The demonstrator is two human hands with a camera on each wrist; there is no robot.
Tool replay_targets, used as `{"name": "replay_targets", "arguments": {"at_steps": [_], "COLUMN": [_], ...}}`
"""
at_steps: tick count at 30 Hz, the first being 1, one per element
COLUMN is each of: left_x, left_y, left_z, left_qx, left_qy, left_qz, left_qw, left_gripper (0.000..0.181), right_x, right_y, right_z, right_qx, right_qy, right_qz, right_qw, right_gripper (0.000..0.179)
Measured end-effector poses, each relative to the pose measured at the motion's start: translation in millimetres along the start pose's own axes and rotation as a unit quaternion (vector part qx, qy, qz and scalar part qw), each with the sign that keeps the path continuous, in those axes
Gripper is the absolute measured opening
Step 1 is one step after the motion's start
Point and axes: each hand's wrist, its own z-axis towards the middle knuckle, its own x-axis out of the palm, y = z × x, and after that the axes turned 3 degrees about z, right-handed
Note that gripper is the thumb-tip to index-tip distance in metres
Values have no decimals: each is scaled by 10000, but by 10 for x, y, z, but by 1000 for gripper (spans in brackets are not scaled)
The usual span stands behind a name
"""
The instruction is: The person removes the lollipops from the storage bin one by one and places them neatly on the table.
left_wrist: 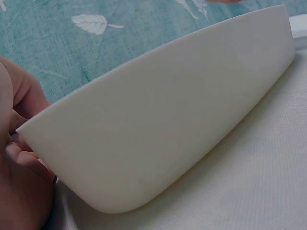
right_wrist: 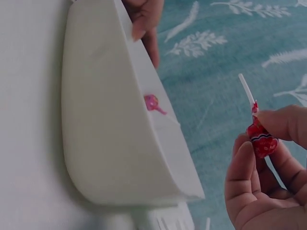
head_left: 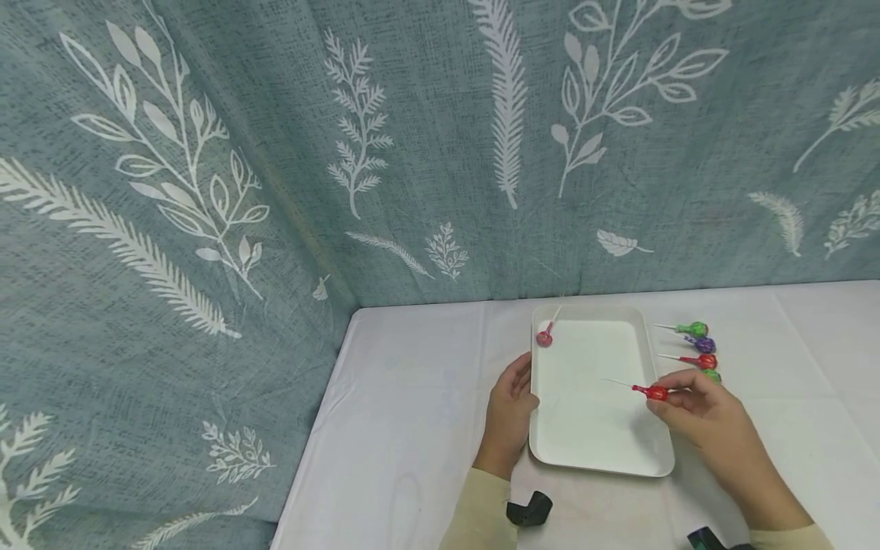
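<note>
A white rectangular tray (head_left: 598,451) lies on the table in the head view. My left hand (head_left: 509,416) grips its left side, the thumb over the rim and the fingers along the outer wall. Over the tray's right half, my right hand (head_left: 708,416) pinches a red-wrapped lollipop (head_left: 658,393), its white stick pointing left. The right wrist view shows that lollipop (right_wrist: 263,139) between thumb and fingertips. One pink lollipop (head_left: 545,338) rests in the tray's far left corner, stick toward the far rim. In the left wrist view the tray's wall (left_wrist: 158,105) fills the middle.
Right of the tray lie several lollipops in a row: a green one (head_left: 693,329), a purple one (head_left: 703,344), a red one (head_left: 704,361) and another green one (head_left: 712,376) partly behind my right hand. A leaf-patterned teal curtain (head_left: 426,153) hangs behind the white-covered table (head_left: 406,397).
</note>
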Motion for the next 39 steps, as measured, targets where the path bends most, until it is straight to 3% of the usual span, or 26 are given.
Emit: {"name": "replay_targets", "arguments": {"at_steps": [6,13,20,28,32,39], "left_x": [2,12,20,22,18,11], "left_y": [-3,-7,-1,17,25,17], "left_z": [-2,7,12,19,19,9], "left_qx": [26,23,-12,11,-1,19], "left_qy": [12,-4,-16,-31,-34,-23], "left_qz": [-13,-48,-73,-75,-76,-64], "left_qw": [10000,10000,10000,10000,10000,10000], "left_gripper": [74,73,73,73,73,73], "right_x": [-157,-349,-487,-621,-701,-749], "right_y": [-48,-86,-120,-192,-288,-419], "right_z": [-51,-65,-125,-227,-280,-311], "right_qx": [-60,271,523,946,927,1576], "right_qy": [-236,-314,-619,-619,-630,-496], "right_qz": [109,337,-53,-870,-964,-1178], "right_qw": [9996,9986,9967,9898,9890,9792], "right_gripper": [27,24,23,42,44,57]}}
